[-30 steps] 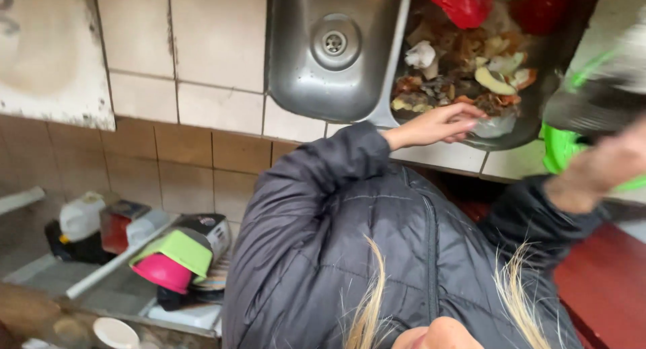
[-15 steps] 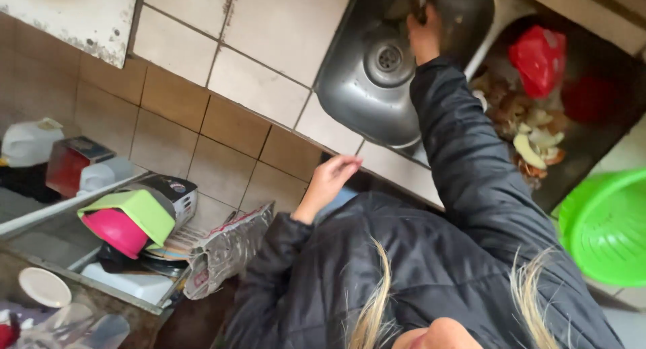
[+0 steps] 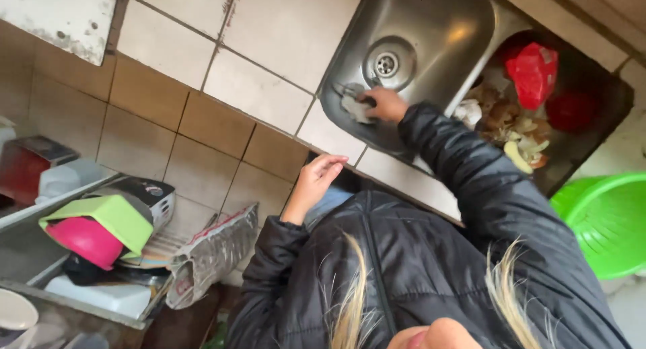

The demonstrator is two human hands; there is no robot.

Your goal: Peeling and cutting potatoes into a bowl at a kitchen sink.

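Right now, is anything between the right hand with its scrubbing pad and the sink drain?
Nothing visible. The right hand presses a grey scrubbing pad onto the steel sink floor, and the drain sits just beyond it across bare metal. The left hand rests at the counter edge, well apart.

Sponge (image 3: pixel 354 107) in sink (image 3: pixel 431 26), beside drain (image 3: pixel 385 64)

Right hand (image 3: pixel 387 105) reaches forward, arm extended, fingers curled downward; left hand (image 3: pixel 316 181) hangs relaxed, open, near the body
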